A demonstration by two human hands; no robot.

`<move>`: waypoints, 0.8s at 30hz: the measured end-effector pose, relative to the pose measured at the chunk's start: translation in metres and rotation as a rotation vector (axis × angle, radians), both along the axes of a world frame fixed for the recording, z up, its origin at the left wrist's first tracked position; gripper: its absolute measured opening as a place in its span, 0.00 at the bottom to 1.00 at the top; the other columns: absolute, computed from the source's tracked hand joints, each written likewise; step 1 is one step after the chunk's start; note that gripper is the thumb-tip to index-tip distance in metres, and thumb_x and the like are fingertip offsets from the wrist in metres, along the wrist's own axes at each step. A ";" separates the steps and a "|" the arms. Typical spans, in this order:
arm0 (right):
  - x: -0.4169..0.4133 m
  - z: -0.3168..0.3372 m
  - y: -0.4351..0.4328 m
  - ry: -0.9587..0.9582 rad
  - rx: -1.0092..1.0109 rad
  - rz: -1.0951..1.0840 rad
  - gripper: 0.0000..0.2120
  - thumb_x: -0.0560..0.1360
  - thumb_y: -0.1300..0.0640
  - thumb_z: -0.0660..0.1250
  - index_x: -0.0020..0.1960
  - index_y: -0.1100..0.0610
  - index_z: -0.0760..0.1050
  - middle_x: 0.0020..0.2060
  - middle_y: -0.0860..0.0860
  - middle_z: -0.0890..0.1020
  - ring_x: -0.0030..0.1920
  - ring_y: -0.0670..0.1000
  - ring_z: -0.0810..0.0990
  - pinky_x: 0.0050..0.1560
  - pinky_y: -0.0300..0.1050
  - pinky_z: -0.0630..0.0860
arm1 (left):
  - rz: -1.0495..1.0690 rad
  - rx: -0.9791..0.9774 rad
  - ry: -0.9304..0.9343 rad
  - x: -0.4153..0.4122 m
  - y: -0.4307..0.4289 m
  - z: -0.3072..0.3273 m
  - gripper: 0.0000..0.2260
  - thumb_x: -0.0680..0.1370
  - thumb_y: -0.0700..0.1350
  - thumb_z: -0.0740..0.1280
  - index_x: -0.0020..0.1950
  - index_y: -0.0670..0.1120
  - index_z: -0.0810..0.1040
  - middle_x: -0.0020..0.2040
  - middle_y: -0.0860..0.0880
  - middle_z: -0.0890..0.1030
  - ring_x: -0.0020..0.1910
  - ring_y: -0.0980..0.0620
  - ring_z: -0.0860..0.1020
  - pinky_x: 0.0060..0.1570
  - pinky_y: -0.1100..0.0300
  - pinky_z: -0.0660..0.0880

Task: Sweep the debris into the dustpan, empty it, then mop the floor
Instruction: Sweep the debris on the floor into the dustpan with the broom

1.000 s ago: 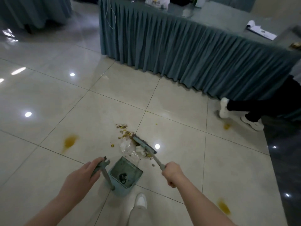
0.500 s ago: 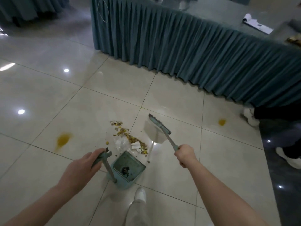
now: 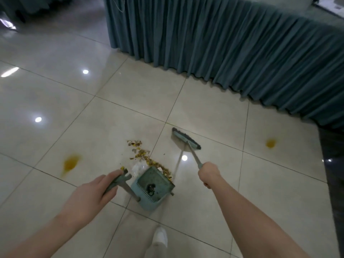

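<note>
A glossy floor (image 3: 55,101) of large pale tiles fills the view, with ceiling lights mirrored in it. A table (image 3: 316,21) draped in a pleated teal skirt (image 3: 242,53) stands well beyond the dustpan.

The left hand (image 3: 89,194) grips the top of the dustpan handle (image 3: 119,180), its fingers laid along and round the grip. The shaft slants down from there to the dustpan (image 3: 154,185). The teal dustpan sits on the floor with its open mouth facing away from the person. A dark clump (image 3: 150,188) lies inside it, near its toothed back edge.

The right hand (image 3: 209,173) is closed in a fist round the end of the broom (image 3: 194,155), to the right of the dustpan. The broom head (image 3: 186,138) lies beyond and to the right of the dustpan, well clear of the mess. Whether it touches the tile I cannot tell.

The debris (image 3: 143,155), yellow and brown scraps, runs in a band from the dustpan's mouth outward and to the left. A crumpled clear scrap (image 3: 138,167) lies just at the mouth's left corner.

A yellow stain (image 3: 70,162) marks the floor well left of the dustpan, and a second one (image 3: 270,143) lies far to its right. The person's white shoe (image 3: 160,237) stands just behind the dustpan.
</note>
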State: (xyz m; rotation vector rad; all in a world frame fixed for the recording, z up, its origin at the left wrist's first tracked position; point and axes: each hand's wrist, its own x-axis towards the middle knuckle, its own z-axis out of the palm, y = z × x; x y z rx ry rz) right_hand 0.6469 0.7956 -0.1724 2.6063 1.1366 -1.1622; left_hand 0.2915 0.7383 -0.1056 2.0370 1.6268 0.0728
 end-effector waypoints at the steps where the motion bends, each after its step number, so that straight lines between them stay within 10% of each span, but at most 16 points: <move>1: -0.005 -0.004 -0.003 0.012 -0.015 0.013 0.12 0.78 0.63 0.57 0.58 0.66 0.74 0.45 0.60 0.78 0.44 0.59 0.81 0.40 0.47 0.78 | 0.005 -0.002 -0.013 0.001 0.001 0.000 0.19 0.79 0.56 0.59 0.68 0.66 0.57 0.54 0.62 0.77 0.45 0.54 0.80 0.43 0.55 0.77; 10: -0.048 0.007 -0.082 0.049 -0.083 0.139 0.15 0.79 0.63 0.58 0.64 0.64 0.71 0.47 0.55 0.73 0.53 0.58 0.81 0.51 0.48 0.79 | 0.076 0.018 -0.031 -0.010 -0.036 0.000 0.18 0.78 0.53 0.62 0.65 0.66 0.61 0.50 0.60 0.77 0.39 0.54 0.78 0.39 0.56 0.76; 16: -0.089 0.034 -0.146 0.080 -0.062 0.193 0.02 0.79 0.63 0.56 0.50 0.58 0.66 0.38 0.52 0.71 0.43 0.55 0.75 0.40 0.43 0.72 | 0.104 0.073 -0.030 -0.039 -0.094 0.000 0.18 0.78 0.51 0.62 0.65 0.64 0.63 0.52 0.59 0.78 0.39 0.51 0.80 0.39 0.55 0.77; 24: -0.123 0.040 -0.225 0.053 -0.107 0.278 0.11 0.77 0.63 0.56 0.56 0.60 0.73 0.46 0.54 0.73 0.41 0.55 0.75 0.27 0.40 0.68 | 0.165 0.156 -0.059 -0.091 -0.163 -0.011 0.19 0.77 0.48 0.66 0.64 0.60 0.65 0.49 0.56 0.79 0.35 0.51 0.80 0.33 0.55 0.76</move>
